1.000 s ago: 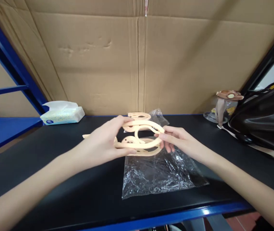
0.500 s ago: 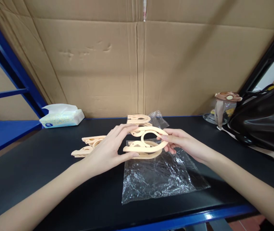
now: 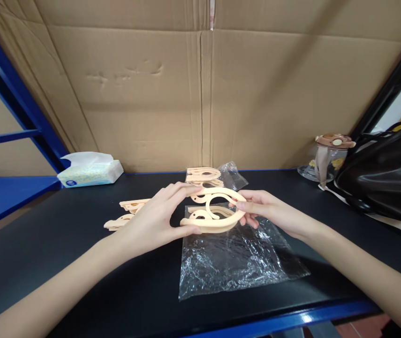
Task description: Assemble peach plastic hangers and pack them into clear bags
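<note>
Between my two hands is a cream plastic folding hanger [image 3: 226,219], folded into a U shape with its curved hook inside. My left hand [image 3: 158,213] grips the two arm ends, fingers on the far arm and thumb on the near one. At the rounded end, my right hand [image 3: 258,206] pinches the hanger between thumb and fingers. Just beneath it, another cream hanger lies on a clear plastic bag [image 3: 235,263], partly hidden. More folded hangers [image 3: 119,222] rest left of my left hand, partly covered by it.
Behind my hands, several cream hangers [image 3: 203,174] lie by a second clear bag [image 3: 234,174]. A tissue pack [image 3: 91,170] sits at the back left of the black table [image 3: 144,291]. A clear bottle [image 3: 334,157] and a black bag [image 3: 386,173] stand at right, before a cardboard wall [image 3: 133,94].
The held hanger has tilted and its near arm sits slightly lower, covering more of the hanger beneath. My left thumb has moved down a little with it; both hands keep their hold.
</note>
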Available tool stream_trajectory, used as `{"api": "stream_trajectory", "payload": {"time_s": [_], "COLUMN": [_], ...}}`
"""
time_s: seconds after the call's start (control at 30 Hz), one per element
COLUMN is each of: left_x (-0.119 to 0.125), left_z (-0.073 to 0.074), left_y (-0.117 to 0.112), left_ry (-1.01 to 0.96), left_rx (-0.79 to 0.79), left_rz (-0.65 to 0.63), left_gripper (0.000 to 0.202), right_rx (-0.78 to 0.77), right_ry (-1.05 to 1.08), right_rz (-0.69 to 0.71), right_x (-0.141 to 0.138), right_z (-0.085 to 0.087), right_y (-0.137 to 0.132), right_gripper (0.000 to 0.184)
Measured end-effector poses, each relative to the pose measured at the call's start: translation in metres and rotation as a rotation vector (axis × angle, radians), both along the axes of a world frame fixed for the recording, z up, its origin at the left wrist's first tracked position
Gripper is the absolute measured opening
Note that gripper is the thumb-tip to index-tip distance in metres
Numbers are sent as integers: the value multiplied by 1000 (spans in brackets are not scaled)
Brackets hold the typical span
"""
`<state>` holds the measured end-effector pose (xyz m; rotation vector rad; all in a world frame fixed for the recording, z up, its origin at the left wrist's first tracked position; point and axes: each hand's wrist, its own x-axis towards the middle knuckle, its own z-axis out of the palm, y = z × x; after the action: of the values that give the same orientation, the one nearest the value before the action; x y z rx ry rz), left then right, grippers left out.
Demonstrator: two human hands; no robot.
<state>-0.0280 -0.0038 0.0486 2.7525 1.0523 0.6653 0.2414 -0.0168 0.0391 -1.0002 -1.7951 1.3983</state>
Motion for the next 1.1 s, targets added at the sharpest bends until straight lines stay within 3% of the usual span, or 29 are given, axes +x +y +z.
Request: {"api": "stream_trajectory", "payload": {"time_s": [0.1, 0.17, 0.27, 0.37, 0.53, 0.67, 0.83, 0.97, 1.1], "left_x": [0, 1, 6, 12, 17, 10, -10, -20, -21], "left_z": [-1, -3, -6, -10, -15, -6, 11, 10, -1], "left_y": [0, -1, -7, -15, -23, -20, -12, -5, -1], "left_ry": [38, 57, 52, 37, 23, 55, 315, 440, 464], "left_rx": [102, 206, 322, 369, 285, -41, -402, -500, -537], "left_rz": [-1, 4, 11, -1, 21, 11, -103, -133, -113], "left_gripper": [60, 60, 60, 63, 68, 83, 77, 87, 101], "right_rx": [43, 168, 569, 893, 1026, 1007, 732, 503, 410], "right_ry": [-60, -147, -354, -563, -712, -832, -974, -1023, -1053], "right_rz": [28, -13, -139, -120, -100, -164, -278, -223, -136], "right_x": [1, 0, -3, -9, -14, 6, 65, 103, 110], "right_z": [-1, 0, 1, 2, 6, 17, 31, 37, 35], "right_y": [1, -1, -9, -18, -25, -17, 0, 4, -3], "right_gripper": [30, 31, 50, 71, 65, 64, 69, 74, 76]}}
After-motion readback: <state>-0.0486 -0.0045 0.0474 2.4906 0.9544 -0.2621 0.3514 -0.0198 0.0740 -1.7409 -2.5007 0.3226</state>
